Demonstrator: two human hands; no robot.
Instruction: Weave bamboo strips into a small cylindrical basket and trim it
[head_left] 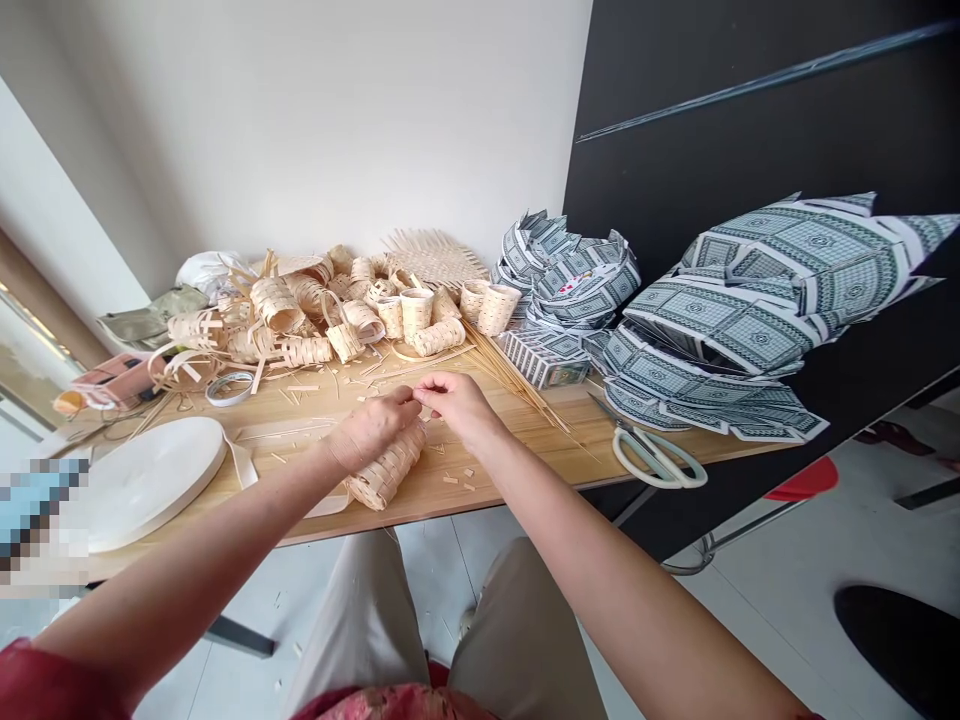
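Observation:
My left hand [377, 428] and my right hand [456, 402] meet fingertip to fingertip above the table's near part. Both are closed in a pinch; whatever lies between the fingers is too small to make out. Right below them a woven wood-strip basket [386, 472] lies on its side near the table edge, partly covered by my left hand. Small wood scraps [457, 480] are scattered to the right of it. A flat pale strip [330, 505] lies by the basket's left end.
Several small woven baskets [416, 312] are heaped along the wall. A large white roll of strip [161, 480] lies at left, with a tape roll [229, 389] behind it. Scissors [660, 455] rest at the right edge, before folded-card bowls [739, 310]. Thin sticks [517, 375] lie mid-table.

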